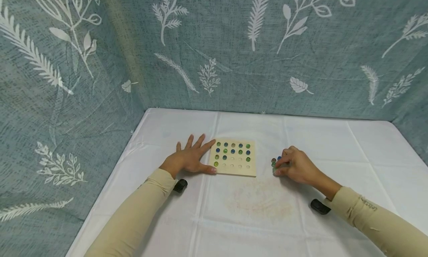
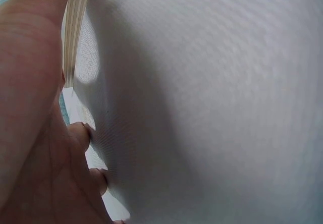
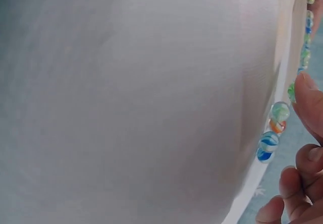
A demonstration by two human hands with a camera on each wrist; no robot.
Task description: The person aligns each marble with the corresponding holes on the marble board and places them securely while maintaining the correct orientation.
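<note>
A pale wooden board (image 1: pixel 236 170) with rows of round hollows lies on the white cloth, several of its hollows filled with green and blue glass marbles. Fingers spread wide, my left hand (image 1: pixel 188 158) steadies the board's left side, thumb at the near corner and index finger at the far corner. To the right of the board, my right hand (image 1: pixel 298 167) has its thumb and index finger at a green marble (image 3: pixel 291 92), pinching it. Beside those fingertips sit a pale green marble (image 3: pixel 279 112), an orange one (image 3: pixel 277 126) and blue ones (image 3: pixel 268 141).
The table (image 1: pixel 334 149) is covered by a creased white cloth, faintly stained in front of the board. A blue-green curtain (image 1: pixel 230 78) with white leaf prints hangs behind and at the left side. Dark wrist devices show under both sleeves (image 1: pixel 374 220).
</note>
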